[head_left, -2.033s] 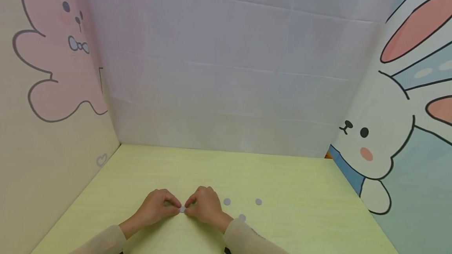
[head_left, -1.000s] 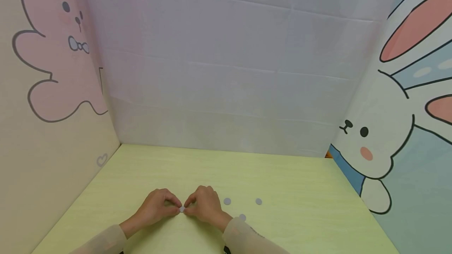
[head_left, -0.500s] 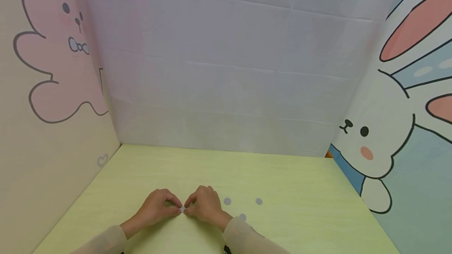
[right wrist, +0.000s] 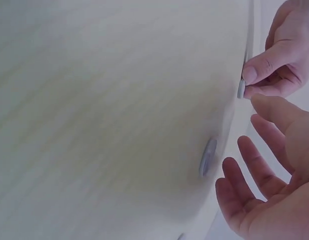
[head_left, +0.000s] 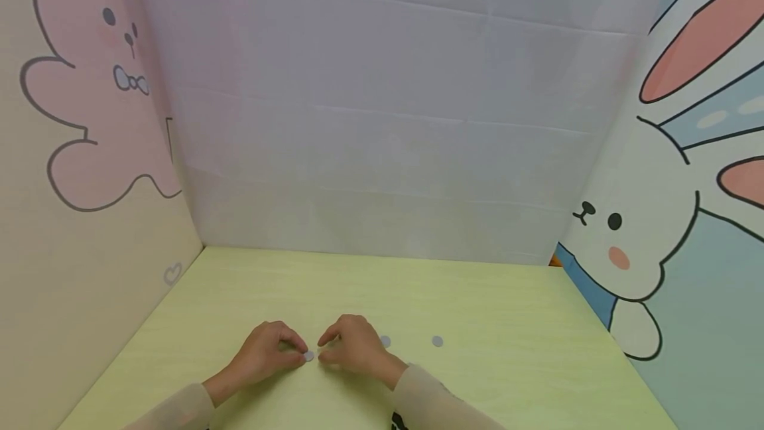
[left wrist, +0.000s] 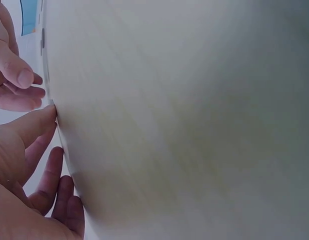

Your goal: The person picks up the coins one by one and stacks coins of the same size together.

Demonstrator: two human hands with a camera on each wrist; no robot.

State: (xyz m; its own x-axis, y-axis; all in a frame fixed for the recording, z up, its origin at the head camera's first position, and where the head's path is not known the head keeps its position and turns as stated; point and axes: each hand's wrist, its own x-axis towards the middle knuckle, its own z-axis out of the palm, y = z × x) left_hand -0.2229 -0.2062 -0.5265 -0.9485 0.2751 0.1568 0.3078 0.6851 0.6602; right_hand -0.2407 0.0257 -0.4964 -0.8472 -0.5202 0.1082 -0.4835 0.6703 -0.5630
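A small grey disc [head_left: 308,356] is at the thumb and index fingertips of my left hand [head_left: 265,354], which pinches its left edge. In the right wrist view that disc [right wrist: 241,89] looks thin and flat, by the left thumb. My right hand [head_left: 355,348] is just right of it, thumb and index finger apart, touching no disc. Behind the right hand a second grey disc [head_left: 385,342] is partly covered. A third disc [head_left: 438,342] lies farther right. The right wrist view has one disc [right wrist: 208,157] beside the right fingers and the tip of another [right wrist: 181,236] at its lower edge.
The discs are on a pale yellow-green tabletop [head_left: 507,324]. A whitish cloth wall [head_left: 382,118] closes off the back. Side walls carry a pink cartoon animal [head_left: 95,111] on the left and a white rabbit [head_left: 644,251] on the right.
My right hand has let go of the disc and shifted slightly right, its thumb and index finger parting. Its wrist now hides the disc nearest the sleeve. The left hand has kept its place.
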